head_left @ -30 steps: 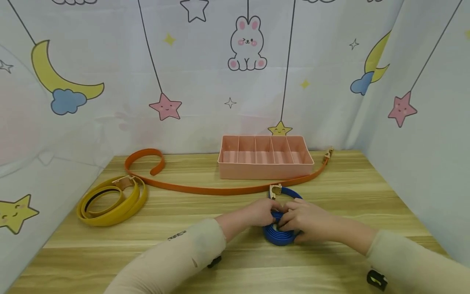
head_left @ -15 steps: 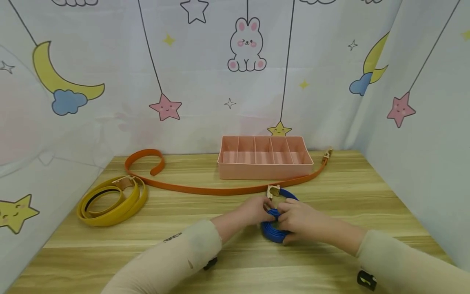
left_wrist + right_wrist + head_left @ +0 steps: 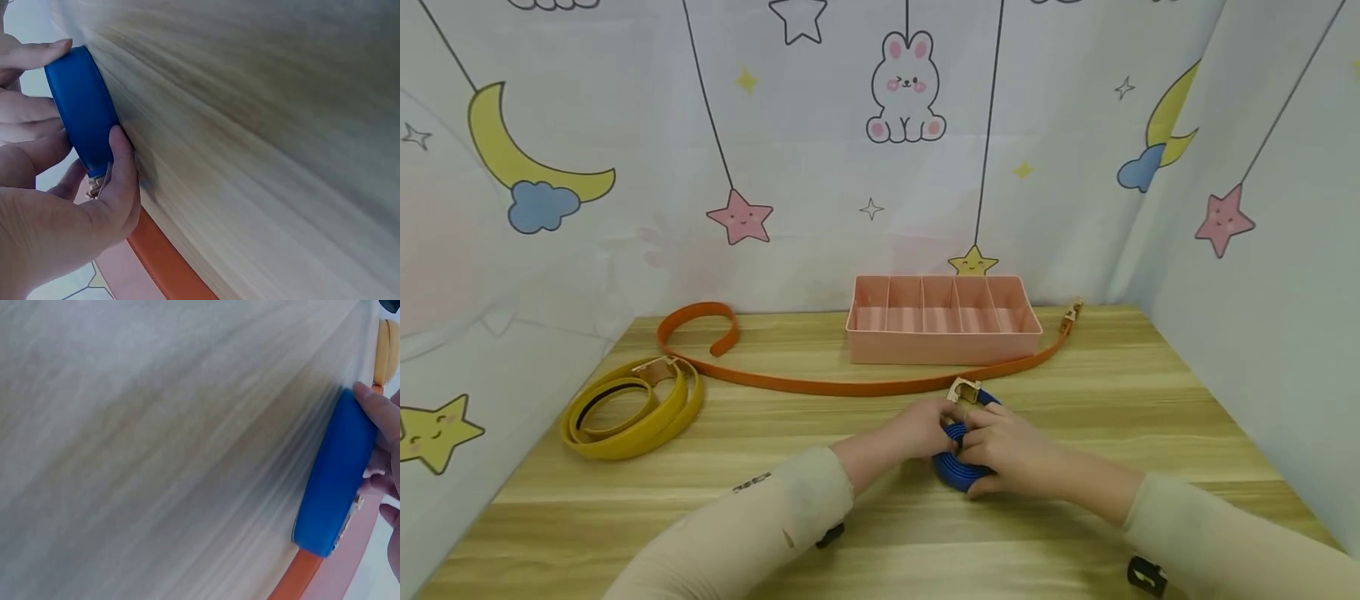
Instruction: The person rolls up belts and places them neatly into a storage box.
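Observation:
A blue belt (image 3: 958, 472), wound into a tight coil, stands on its edge on the table in front of me. Its gold buckle (image 3: 964, 390) lies just beyond the coil, joined by a short blue stretch. My left hand (image 3: 925, 429) grips the coil's left side, its thumb against the outer wrap in the left wrist view. From the right, my right hand (image 3: 1018, 450) holds the same coil, fingers over the top and thumb at the near outer side. Both hands cover part of the coil's middle.
An orange belt (image 3: 842, 388) stretches across the table behind the coil, its gold clasp (image 3: 1071, 313) at the right. Behind it stands a pink divided box (image 3: 943, 348). A loosely coiled yellow belt (image 3: 632, 442) lies at the left. A patterned curtain (image 3: 820, 150) hangs behind.
The blue coil and both hands have shifted slightly left and away from me. The blue stretch showing between buckle and coil has become shorter, and the buckle has turned a little.

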A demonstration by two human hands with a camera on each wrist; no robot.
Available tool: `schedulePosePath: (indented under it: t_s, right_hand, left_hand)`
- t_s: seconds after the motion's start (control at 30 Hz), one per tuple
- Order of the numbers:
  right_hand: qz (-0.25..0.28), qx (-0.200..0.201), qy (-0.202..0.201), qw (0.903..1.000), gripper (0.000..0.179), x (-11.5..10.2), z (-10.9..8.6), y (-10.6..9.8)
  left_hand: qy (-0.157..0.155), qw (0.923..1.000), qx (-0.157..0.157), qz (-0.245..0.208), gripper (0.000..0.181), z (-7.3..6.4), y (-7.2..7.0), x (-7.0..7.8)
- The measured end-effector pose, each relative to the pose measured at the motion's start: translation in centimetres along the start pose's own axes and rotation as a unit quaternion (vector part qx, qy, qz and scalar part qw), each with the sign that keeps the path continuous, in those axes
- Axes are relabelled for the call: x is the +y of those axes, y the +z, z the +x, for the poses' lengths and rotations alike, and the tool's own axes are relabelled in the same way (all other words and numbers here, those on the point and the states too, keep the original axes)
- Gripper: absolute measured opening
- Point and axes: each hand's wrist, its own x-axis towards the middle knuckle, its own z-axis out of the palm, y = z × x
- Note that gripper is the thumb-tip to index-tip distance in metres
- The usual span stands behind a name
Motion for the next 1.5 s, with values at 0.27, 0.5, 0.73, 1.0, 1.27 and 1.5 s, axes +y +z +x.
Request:
schedulePosePath:
  t_s: [0.27, 0.5, 0.73, 1.0, 1.27, 1.5]
  right_hand:
    - [0.014, -0.012, -0.057, 0.9982, 0.045, 0.6, -0.5, -1.0]
    - [0.0, 0.004, -0.094, 0.9956, 0.043, 1.2, -0.6, -1.0]
    - [-0.02, -0.005, -0.079, 0.9967, 0.04, 1.0, -0.1, -0.9]
    - [-0.027, -0.037, -0.026, 0.9986, 0.044, 0.6, 0.6, -1.0]
    - [-0.015, 0.002, -0.008, 0.9999, 0.041, 0.7, 1.1, -0.4]
    - [0.009, 0.011, -0.036, 0.9992, 0.05, 1.4, 0.7, -0.1]
  left_hand:
    - [0.039, 0.9936, -0.057, 0.089, 0.034, 0.2, -0.7, 0.4]
    - [0.068, 0.9872, -0.093, 0.11, 0.039, 0.4, -1.2, 0.4]
    - [-0.007, 0.9988, -0.04, 0.027, 0.021, 0.6, -1.4, -0.9]
    - [-0.051, 0.9983, -0.003, -0.028, 0.03, 0.2, -1.1, -1.3]
    - [-0.056, 0.9982, 0.02, 0.005, 0.035, -0.3, -0.6, -0.4]
    - [-0.035, 0.999, 0.008, 0.026, 0.029, -0.1, -0.7, -0.3]
